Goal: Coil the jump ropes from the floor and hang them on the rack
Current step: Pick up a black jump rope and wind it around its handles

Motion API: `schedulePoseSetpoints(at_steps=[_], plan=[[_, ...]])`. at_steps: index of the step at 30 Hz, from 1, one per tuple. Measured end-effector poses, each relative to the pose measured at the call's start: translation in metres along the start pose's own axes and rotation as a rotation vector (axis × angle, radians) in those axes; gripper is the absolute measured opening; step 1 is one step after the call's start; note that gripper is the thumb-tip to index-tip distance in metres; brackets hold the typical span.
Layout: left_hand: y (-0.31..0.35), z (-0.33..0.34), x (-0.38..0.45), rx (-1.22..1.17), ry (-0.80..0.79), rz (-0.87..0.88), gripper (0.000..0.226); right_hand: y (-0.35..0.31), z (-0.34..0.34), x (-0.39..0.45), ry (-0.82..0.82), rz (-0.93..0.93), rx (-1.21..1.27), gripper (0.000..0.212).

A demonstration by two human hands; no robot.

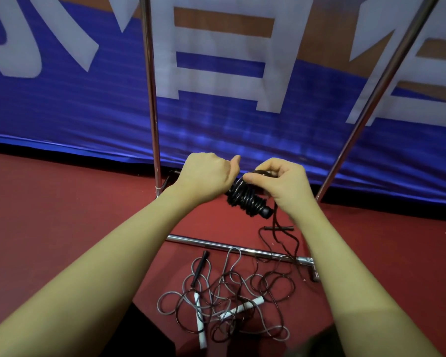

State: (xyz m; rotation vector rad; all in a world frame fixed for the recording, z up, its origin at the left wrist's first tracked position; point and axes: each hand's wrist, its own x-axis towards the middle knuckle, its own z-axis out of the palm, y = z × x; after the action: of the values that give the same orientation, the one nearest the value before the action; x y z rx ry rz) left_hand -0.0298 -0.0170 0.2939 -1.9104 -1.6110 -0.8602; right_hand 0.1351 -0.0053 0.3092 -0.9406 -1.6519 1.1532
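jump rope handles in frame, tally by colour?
Black handles: 3, namely the wrapped handle held by left hand and right hand, the thin handle and the floor handle.
White handles: 2, the upright one and the slanted one.
Total: 5

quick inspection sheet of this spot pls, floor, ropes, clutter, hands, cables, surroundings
surface: red floor, ropes lying loose on it
job's things: black rope bundle held up in both hands, cord wound round its handles, a loose tail trailing to the floor; tangled ropes on the floor, grey and dark cords, two white handles, one black handle; rack with two upright poles and a base bar, no rope seen hung on the visible part
clutter: nothing seen
hands: left hand grips one end of the bundle; right hand pinches a cord loop at the top
cables: nothing seen beyond the rope cords
surroundings: blue banner with white lettering behind the rack
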Motion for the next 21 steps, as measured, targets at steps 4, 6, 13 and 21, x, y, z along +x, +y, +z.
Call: schedulePoseSetpoints(at_steps=[4,6,13,21], plan=[[0.005,-0.005,0.002,-0.173,-0.060,0.028,0.049,0.007,-0.003,0.002,0.004,0.047,0.095,0.018],[0.008,-0.009,0.004,-0.218,-0.049,0.020,0.050,0.008,-0.003,0.002,0.010,0.062,0.189,0.017],[0.016,-0.030,0.010,-0.673,-0.187,-0.317,0.063,0.007,-0.001,0.006,0.008,0.032,0.249,0.020],[0.007,-0.018,0.026,-0.944,-0.040,-0.857,0.042,0.010,0.010,0.003,-0.149,0.107,0.195,0.030]])
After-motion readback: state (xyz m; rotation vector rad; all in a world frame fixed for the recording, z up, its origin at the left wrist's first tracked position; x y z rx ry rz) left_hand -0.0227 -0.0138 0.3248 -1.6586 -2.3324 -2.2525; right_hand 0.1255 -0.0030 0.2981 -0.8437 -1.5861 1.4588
